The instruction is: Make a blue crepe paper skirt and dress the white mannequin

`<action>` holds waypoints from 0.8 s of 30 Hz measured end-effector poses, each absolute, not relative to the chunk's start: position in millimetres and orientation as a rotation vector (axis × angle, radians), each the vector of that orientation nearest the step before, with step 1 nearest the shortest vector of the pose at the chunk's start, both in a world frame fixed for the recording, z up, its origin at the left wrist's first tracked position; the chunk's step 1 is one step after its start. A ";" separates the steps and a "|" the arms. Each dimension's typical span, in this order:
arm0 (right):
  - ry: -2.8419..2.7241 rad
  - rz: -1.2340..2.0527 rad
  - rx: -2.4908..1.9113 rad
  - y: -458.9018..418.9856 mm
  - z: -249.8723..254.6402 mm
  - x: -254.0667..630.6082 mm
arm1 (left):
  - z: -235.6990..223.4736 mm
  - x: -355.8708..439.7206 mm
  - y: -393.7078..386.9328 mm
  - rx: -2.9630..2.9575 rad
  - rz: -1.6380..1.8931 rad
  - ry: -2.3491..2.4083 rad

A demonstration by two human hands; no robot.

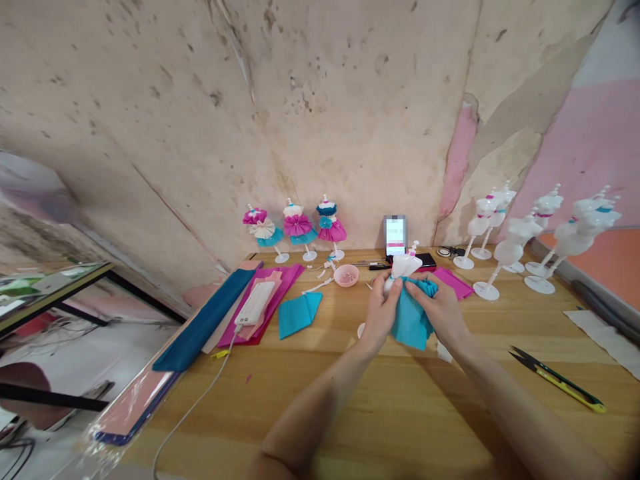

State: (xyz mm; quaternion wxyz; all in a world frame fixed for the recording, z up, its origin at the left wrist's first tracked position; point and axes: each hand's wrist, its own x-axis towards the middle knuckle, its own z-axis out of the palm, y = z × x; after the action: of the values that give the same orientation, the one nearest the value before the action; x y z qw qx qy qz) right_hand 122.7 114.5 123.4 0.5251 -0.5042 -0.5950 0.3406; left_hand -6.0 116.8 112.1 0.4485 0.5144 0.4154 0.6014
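Note:
My left hand and my right hand are closed together around a small white dress-form mannequin over the middle of the wooden table. A piece of turquoise crepe paper is wrapped about the mannequin's waist and hangs down between my hands like a skirt. Both hands pinch the paper at the waist. The mannequin's round white base peeks out below my left wrist.
Three dressed mannequins stand at the wall, several bare white ones at right. Turquoise and magenta paper sheets, a white power bank, folded turquoise paper, a pink bowl, a phone and yellow-handled snips lie around.

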 end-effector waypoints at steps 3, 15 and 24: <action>-1.426 0.805 -1.177 114.0 124.7 120.9 | 107.6 -6.6 120.1 1.267 1.495 1.027; -1.428 0.827 -1.177 112.8 126.5 120.6 | 111.3 -8.1 119.9 1.159 1.453 1.031; -1.424 0.853 -1.188 114.5 126.7 120.9 | 114.5 -7.4 117.1 1.179 1.431 1.068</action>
State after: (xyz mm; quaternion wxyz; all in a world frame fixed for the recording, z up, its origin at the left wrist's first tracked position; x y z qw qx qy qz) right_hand 120.9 114.5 126.7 0.5229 -0.4962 -0.5945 0.3563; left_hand -7.4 117.1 114.5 0.4803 0.4833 0.4378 0.5866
